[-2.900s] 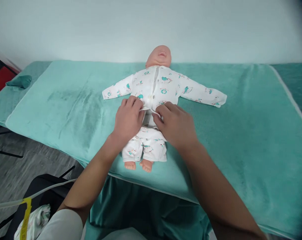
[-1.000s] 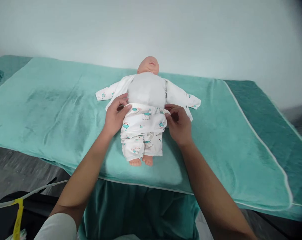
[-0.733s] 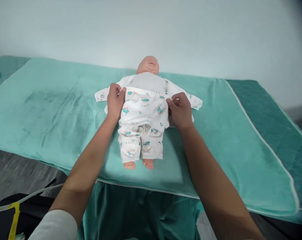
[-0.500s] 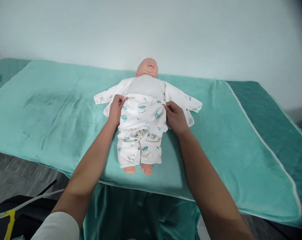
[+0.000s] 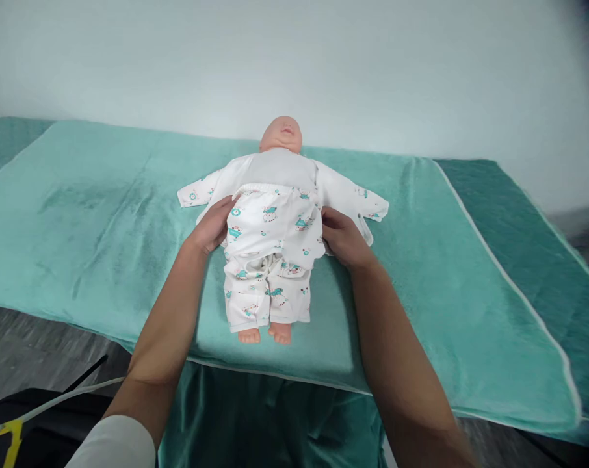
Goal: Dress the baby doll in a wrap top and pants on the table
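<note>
Lengthwise, the doll (image 5: pixel 281 169) points headfirst at the wall (image 5: pixel 294 65); left hand (image 5: pixel 214 225) and right hand (image 5: pixel 345 238) flank its trousers (image 5: pixel 274 224), grip too hidden to judge.

Your left fingers (image 5: pixel 220 213) and right fingers (image 5: pixel 331 221) are resting beside the pants (image 5: pixel 275 224), no longer pinching the waistband (image 5: pixel 270 188). The pants are reaching higher; the shirt (image 5: pixel 340 188), closed earlier, is lying open.
</note>
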`<state>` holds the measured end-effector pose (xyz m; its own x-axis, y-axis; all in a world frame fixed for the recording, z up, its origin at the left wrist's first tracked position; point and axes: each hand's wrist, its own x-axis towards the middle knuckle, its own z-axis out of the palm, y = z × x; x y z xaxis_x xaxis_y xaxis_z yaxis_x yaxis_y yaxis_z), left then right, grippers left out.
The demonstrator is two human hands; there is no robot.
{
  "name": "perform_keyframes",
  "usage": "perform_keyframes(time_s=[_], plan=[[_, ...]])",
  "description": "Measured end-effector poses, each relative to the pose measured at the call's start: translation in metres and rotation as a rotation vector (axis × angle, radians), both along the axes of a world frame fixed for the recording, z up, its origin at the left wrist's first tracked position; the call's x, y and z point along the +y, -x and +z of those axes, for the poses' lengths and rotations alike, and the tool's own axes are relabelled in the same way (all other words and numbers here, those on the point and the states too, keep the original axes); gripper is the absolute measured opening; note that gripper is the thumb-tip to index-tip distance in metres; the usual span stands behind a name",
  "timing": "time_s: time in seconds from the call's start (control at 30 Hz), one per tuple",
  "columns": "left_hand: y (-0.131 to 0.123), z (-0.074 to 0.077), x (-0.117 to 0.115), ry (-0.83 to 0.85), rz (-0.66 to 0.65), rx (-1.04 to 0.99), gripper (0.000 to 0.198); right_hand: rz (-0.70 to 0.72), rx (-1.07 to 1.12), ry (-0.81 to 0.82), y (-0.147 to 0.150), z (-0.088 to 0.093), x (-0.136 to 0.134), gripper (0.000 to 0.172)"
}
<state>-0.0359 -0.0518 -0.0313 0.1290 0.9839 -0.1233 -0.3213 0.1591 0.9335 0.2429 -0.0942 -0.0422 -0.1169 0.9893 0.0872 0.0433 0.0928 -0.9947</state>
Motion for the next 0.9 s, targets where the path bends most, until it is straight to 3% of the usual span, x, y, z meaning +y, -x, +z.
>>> perform_keyframes(time_s=[0.1,0.23,0.4,0.67,0.9], plan=[[0.000,0.000,0.000,0.024,-0.160,-0.044,0.039,-0.154,0.012,-0.003,0.010,0.001,0.000,0.040],[-0.004,-0.001,0.000,0.054,-0.106,-0.119,0.037,-0.306,0.026,-0.029,0.022,0.002,0.005,0.050],[-0.010,-0.001,-0.002,0.096,-0.074,-0.153,0.037,-0.407,0.010,-0.005,0.027,0.003,0.017,0.048],[-0.011,-0.005,0.000,0.078,-0.160,-0.199,0.043,-0.277,0.087,0.080,0.029,0.009,0.027,0.042],[-0.013,0.005,-0.007,0.116,-0.164,-0.226,0.048,-0.245,0.170,-0.134,0.027,-0.007,0.030,0.036]])
